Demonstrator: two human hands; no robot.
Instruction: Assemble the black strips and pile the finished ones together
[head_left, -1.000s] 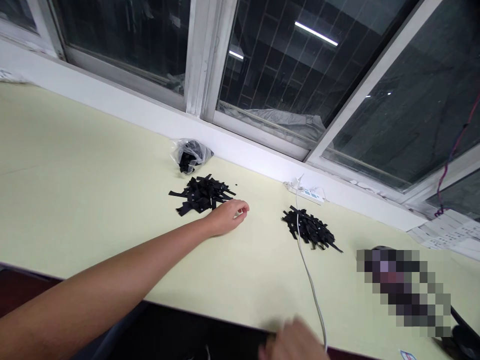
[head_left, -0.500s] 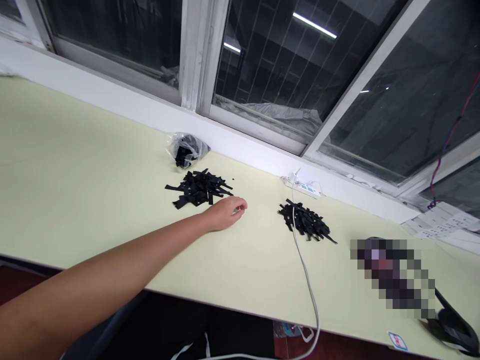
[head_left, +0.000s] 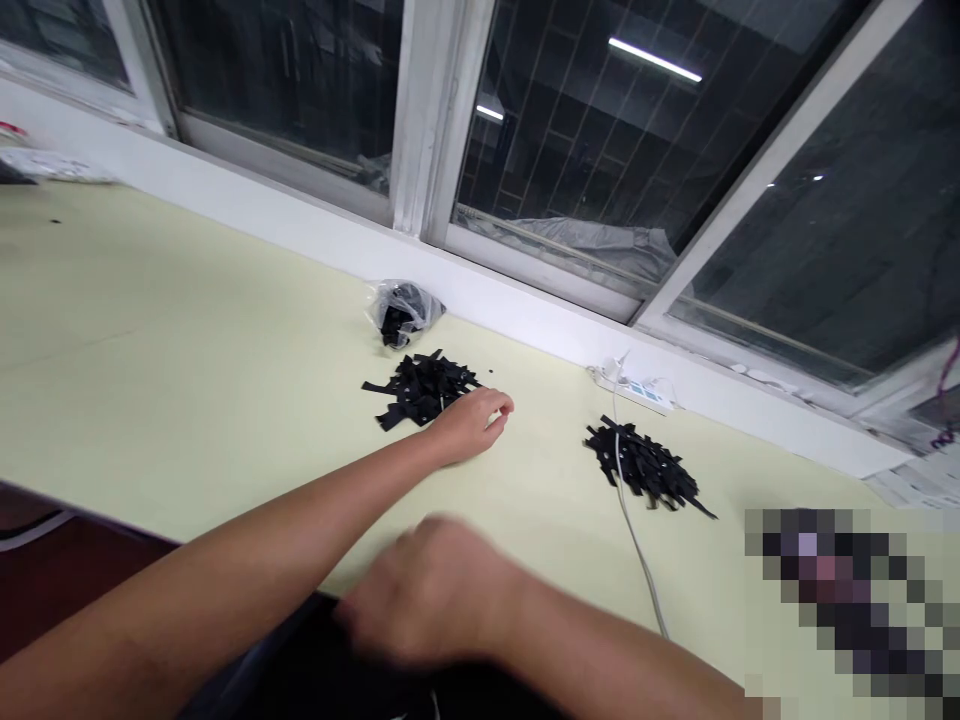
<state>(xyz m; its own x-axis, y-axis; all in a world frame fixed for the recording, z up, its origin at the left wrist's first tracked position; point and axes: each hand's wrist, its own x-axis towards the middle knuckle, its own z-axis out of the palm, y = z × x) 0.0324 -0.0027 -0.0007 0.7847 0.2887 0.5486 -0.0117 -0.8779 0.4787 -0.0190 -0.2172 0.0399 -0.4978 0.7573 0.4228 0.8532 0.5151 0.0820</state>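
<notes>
My left hand rests on the pale yellow table, beside the right edge of a loose pile of black strips. Its thumb and fingertips are curled together; whatever they may hold is too small to make out. Low in the centre, my right hand hangs over the table's front edge, smeared by motion, its fingers hidden. A second pile of black strips lies further right, with a white cable across it.
Behind the left pile a clear plastic bag holds black pieces. A white power strip lies by the wall under the windows. The cable runs toward the front. A blurred-out dark object is at the right.
My right hand has come into view from the lower right. My left hand remains beside the left pile in the same curled pose. The whole view has shifted toward the left.
</notes>
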